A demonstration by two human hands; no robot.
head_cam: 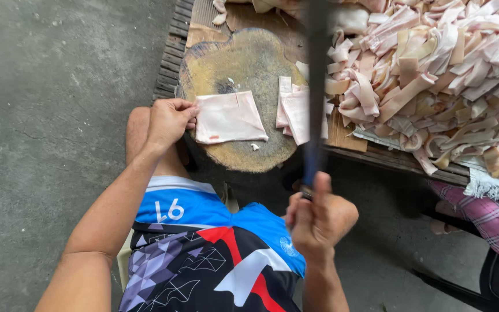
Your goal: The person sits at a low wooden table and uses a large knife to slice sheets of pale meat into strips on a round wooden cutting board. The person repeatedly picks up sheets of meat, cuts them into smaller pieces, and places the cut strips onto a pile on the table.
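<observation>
Head cam view: my left hand [168, 120] pinches the left edge of a flat pale slab of pork skin [229, 118] lying on the round wooden chopping block [244, 58]. My right hand [319, 219] is closed tight around the handle of a big cleaver [317, 86], raised with its edge towards me, blurry. Already-cut pieces [298, 112] sit just right of the slab, and a huge heap of strips [434, 75] covers the worktop [388, 157]. Best bet, I reckon: fingertips curled back off the cut line, slab pressed flat, blade dropped straight.

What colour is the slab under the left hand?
Pale pink slab, with a small red spot; head view.
</observation>
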